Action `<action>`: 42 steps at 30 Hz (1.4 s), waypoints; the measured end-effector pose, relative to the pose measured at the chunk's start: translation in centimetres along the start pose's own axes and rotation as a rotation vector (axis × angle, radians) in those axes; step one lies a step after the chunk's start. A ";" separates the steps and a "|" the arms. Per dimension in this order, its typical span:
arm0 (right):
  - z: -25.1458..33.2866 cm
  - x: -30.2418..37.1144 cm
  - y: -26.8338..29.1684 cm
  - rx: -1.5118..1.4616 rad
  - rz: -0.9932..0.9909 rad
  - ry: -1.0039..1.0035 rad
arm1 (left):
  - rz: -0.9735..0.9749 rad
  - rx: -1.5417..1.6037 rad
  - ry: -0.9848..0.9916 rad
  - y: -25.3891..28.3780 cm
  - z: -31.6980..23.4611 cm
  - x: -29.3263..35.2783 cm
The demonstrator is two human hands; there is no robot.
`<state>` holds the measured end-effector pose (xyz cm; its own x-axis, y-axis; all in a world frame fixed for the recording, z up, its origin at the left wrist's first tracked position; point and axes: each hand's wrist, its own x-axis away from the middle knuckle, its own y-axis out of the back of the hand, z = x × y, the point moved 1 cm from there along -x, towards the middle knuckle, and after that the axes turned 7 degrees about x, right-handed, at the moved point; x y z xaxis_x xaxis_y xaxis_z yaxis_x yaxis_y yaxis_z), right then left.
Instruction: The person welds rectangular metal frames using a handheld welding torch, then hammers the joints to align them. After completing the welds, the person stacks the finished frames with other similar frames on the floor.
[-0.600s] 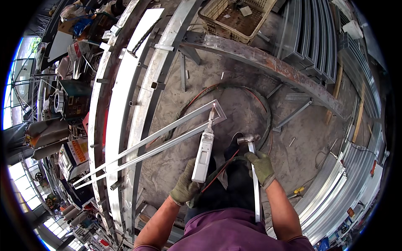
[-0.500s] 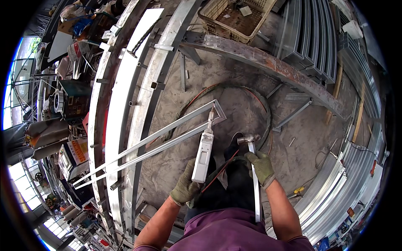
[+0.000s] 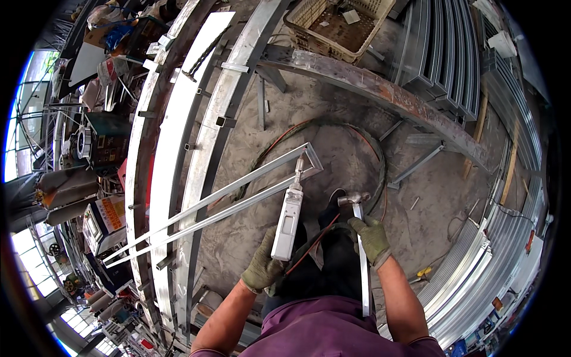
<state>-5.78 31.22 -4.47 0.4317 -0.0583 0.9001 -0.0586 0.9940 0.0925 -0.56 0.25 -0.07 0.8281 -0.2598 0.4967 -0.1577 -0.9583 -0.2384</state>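
- Workshop floor (image 3: 425,229): bare, grey and stained; a dark hose (image 3: 382,172) with a red line alongside lies on it in a loop.
- Left side: long pale steel rails (image 3: 201,166) run from top to bottom of the view; machines and mixed equipment stand beyond them.
- Far side: a rust-marked steel beam (image 3: 380,86) crosses ahead of the person; a plastic crate (image 3: 324,49) sits beyond it.
- Right side: stacked metal profiles (image 3: 440,65) lie at the upper right, with further bundles below.
- Workpiece: a narrow metal frame (image 3: 253,176) rests across the rails; its closed end projects past them, over the floor.
- Left hand (image 3: 263,266): gloved, closed around the rear of a white handheld tool (image 3: 288,223); some fingers are hidden behind the body. The tool's nozzle points away from the person, at the frame's end corner. Contact between nozzle and frame cannot be determined.
- Right hand (image 3: 371,239): gloved, fingers wrapped around the silvery handle of a hammer (image 3: 353,199), just below the head. The handle extends back toward the person's torso.
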 end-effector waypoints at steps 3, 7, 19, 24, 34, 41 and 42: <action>0.0 0.0 0.0 0.001 -0.001 -0.002 | -0.032 0.027 -0.045 0.1 0.5 -0.1; -0.2 -0.1 0.0 0.006 -0.013 -0.004 | -0.023 0.030 -0.051 0.1 0.9 -0.1; 0.5 0.4 0.0 0.008 -0.025 -0.008 | -0.004 0.010 -0.041 0.0 0.5 -0.5; 0.5 0.4 0.1 0.013 -0.017 -0.002 | 0.021 0.019 -0.004 0.3 1.2 -0.3; -0.3 -0.3 0.3 0.023 -0.029 0.022 | -0.039 0.084 -0.002 -0.3 0.3 -0.1; 0.4 0.0 0.1 0.048 -0.016 -0.004 | -0.034 0.062 -0.028 -0.2 0.0 -0.4; 0.5 0.1 0.1 0.045 -0.015 -0.009 | -0.035 0.045 -0.041 -0.2 -0.1 -0.6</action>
<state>-6.19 31.25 -4.22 0.4250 -0.0744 0.9021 -0.0925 0.9878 0.1251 -1.03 0.56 -0.26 0.8543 -0.2205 0.4708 -0.1050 -0.9601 -0.2592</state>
